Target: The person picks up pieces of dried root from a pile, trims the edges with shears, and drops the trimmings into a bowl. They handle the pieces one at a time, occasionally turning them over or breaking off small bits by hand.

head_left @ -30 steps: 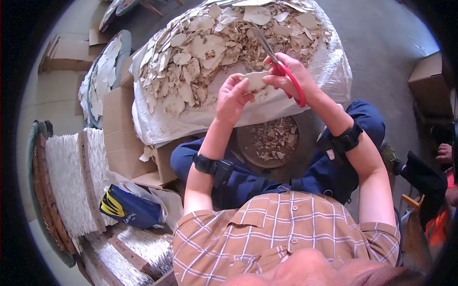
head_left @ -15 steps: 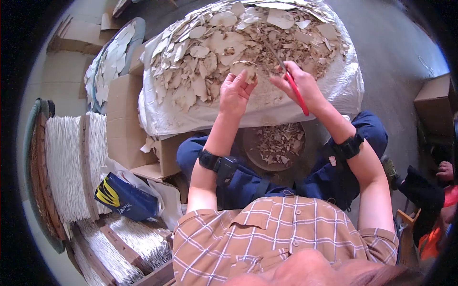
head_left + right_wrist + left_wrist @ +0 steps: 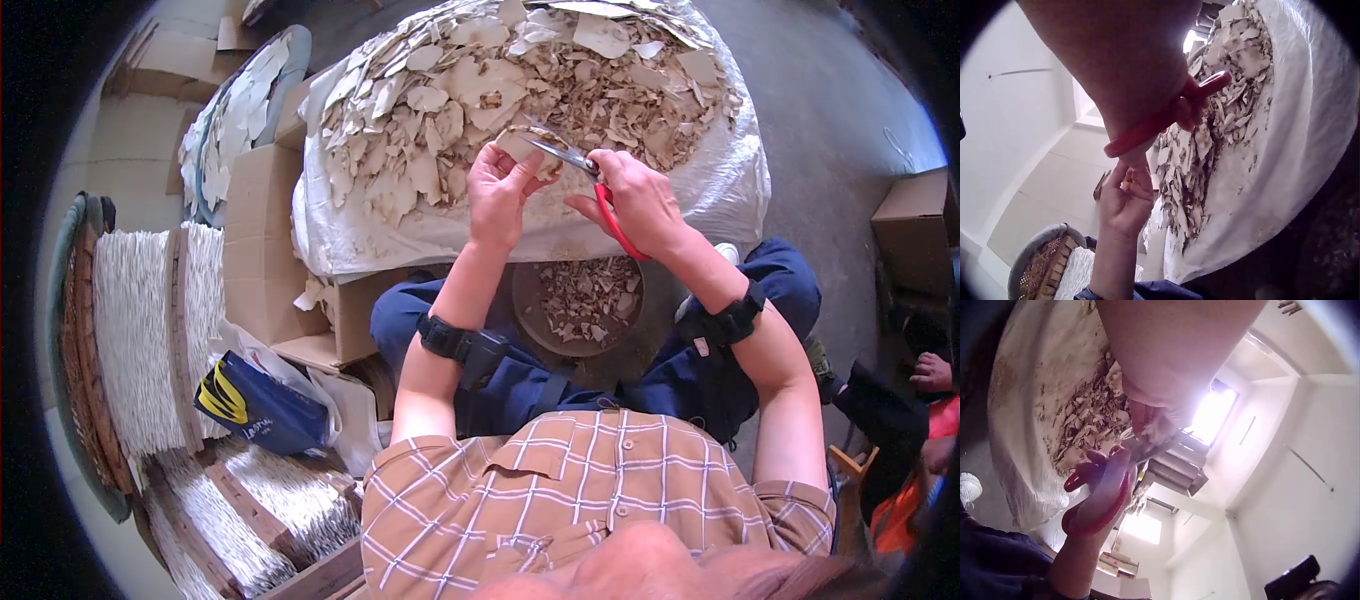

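Note:
My left hand [image 3: 497, 197] pinches a thin, cream-coloured flat dried piece [image 3: 518, 146] with a browned edge, up over the near side of the pile. In my right hand [image 3: 638, 200] are red-handled scissors [image 3: 613, 222]. Their blades point left and overlap the piece at its browned edge. A heap of similar dried pieces [image 3: 465, 80], whole ones and broken bits, lies on a white plastic sheet [image 3: 400, 250] beyond both hands. In the left wrist view, the red handle loops [image 3: 1094, 515] sit around the right hand; the right wrist view hides the blades behind that hand.
Below the sheet's edge, between the legs, stands a round basin [image 3: 525, 325] with small scraps in it. A cardboard box [image 3: 262, 250], a blue bag [image 3: 262, 405] and racks of stacked white sheets [image 3: 135, 340] are on the left. Another person's hand [image 3: 930, 372] shows at right.
The right hand has let go of the piece and moved off it, then swung the scissors from pointing up and away to lying across the piece. The left hand still holds the piece.

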The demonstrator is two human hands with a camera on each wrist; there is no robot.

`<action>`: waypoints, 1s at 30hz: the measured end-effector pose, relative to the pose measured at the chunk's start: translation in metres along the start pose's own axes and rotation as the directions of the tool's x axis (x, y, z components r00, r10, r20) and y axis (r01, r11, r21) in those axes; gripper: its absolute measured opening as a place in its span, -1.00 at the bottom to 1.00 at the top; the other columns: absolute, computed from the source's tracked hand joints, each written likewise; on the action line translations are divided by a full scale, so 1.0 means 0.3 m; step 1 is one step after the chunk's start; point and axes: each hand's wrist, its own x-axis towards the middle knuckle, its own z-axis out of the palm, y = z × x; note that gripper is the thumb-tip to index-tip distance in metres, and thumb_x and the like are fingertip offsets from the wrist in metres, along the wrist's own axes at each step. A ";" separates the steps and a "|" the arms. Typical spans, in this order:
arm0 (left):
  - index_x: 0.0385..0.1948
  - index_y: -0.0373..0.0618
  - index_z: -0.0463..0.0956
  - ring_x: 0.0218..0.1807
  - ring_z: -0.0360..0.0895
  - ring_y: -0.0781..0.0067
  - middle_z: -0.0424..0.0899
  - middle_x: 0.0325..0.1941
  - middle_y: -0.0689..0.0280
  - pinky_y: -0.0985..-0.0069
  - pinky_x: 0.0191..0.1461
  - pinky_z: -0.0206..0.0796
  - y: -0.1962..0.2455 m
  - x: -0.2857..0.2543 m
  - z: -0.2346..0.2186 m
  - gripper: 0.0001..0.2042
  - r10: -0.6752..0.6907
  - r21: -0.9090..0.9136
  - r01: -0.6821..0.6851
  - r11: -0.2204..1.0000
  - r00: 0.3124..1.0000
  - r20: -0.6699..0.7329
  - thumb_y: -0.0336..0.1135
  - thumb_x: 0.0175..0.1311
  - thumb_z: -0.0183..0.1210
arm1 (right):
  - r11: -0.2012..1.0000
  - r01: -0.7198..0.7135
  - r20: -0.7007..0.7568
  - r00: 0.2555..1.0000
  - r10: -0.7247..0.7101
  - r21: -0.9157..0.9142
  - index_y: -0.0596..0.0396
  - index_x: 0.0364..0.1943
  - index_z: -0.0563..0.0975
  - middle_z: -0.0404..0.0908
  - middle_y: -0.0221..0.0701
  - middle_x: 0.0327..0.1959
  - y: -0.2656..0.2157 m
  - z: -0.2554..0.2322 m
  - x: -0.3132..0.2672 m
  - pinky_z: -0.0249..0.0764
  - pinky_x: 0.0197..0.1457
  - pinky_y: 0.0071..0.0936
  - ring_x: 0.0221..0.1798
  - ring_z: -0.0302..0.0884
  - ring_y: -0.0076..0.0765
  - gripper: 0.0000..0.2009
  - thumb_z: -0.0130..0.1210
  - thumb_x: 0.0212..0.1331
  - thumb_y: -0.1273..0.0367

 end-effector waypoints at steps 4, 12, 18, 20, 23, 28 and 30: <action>-0.25 -0.20 0.34 -0.30 0.55 0.44 0.54 -0.29 0.27 0.38 -0.21 0.51 0.004 -0.008 0.001 -0.84 0.023 0.088 -0.021 0.996 1.000 -0.013 -0.52 0.15 0.06 | 0.997 -0.064 0.085 0.995 0.061 0.038 0.14 -0.27 0.39 0.48 -0.16 -0.40 -0.013 -0.020 -0.007 0.41 -0.34 -0.22 -0.35 0.50 -0.02 -0.55 0.10 -0.02 0.03; -0.26 -0.19 0.36 -0.33 0.54 0.50 0.55 -0.33 0.27 0.36 -0.21 0.50 -0.012 -0.014 -0.047 -0.86 -0.132 0.071 0.128 0.989 0.990 0.045 -0.34 0.26 -0.02 | 0.999 -0.042 0.107 0.993 0.038 0.031 0.11 -0.34 0.37 0.49 -0.15 -0.49 0.011 -0.008 -0.039 0.40 -0.39 -0.20 -0.40 0.50 -0.02 -0.60 0.09 0.01 0.04; -0.23 -0.20 0.37 -0.34 0.54 0.52 0.55 -0.32 0.28 0.35 -0.21 0.50 -0.025 -0.043 -0.025 -0.85 -0.147 0.041 0.146 0.988 0.988 0.035 -0.35 0.26 -0.03 | 0.995 -0.084 0.167 0.983 0.075 0.051 0.10 -0.35 0.38 0.50 -0.18 -0.52 0.011 -0.016 -0.057 0.40 -0.41 -0.20 -0.43 0.51 -0.03 -0.61 0.10 0.00 0.04; -0.23 -0.20 0.37 -0.34 0.54 0.52 0.54 -0.31 0.28 0.36 -0.21 0.50 -0.026 -0.045 -0.024 -0.85 -0.138 0.072 0.136 0.988 0.990 0.021 -0.34 0.26 -0.04 | 0.994 -0.097 0.181 0.980 0.087 0.045 0.09 -0.35 0.39 0.50 -0.19 -0.53 0.022 -0.005 -0.063 0.40 -0.42 -0.21 -0.44 0.51 -0.04 -0.61 0.10 -0.01 0.04; -0.22 -0.21 0.37 -0.33 0.54 0.51 0.54 -0.30 0.28 0.38 -0.22 0.50 -0.031 -0.041 -0.042 -0.84 -0.129 0.114 0.126 0.986 0.991 0.026 -0.35 0.26 -0.04 | 0.997 -0.072 0.159 0.985 0.069 0.014 0.09 -0.35 0.39 0.50 -0.18 -0.53 0.038 0.000 -0.063 0.41 -0.43 -0.21 -0.45 0.51 -0.03 -0.61 0.10 -0.01 0.04; -0.23 -0.20 0.37 -0.35 0.52 0.54 0.53 -0.31 0.30 0.42 -0.22 0.49 -0.029 -0.041 -0.038 -0.86 -0.152 0.217 0.142 0.966 0.988 0.029 -0.36 0.26 -0.04 | 0.998 0.026 0.109 0.994 -0.020 -0.051 0.09 -0.35 0.39 0.50 -0.19 -0.53 0.034 -0.018 -0.066 0.42 -0.44 -0.20 -0.45 0.51 -0.03 -0.61 0.09 0.00 0.04; -0.22 -0.24 0.38 -0.33 0.53 0.56 0.52 -0.29 0.31 0.54 -0.30 0.50 -0.040 -0.051 -0.030 -0.84 -0.184 0.160 0.168 0.973 0.979 0.093 -0.39 0.24 -0.01 | 0.999 0.030 0.107 0.994 -0.025 -0.041 0.09 -0.35 0.39 0.50 -0.19 -0.52 0.044 -0.011 -0.072 0.42 -0.44 -0.20 -0.45 0.51 -0.03 -0.61 0.09 0.00 0.04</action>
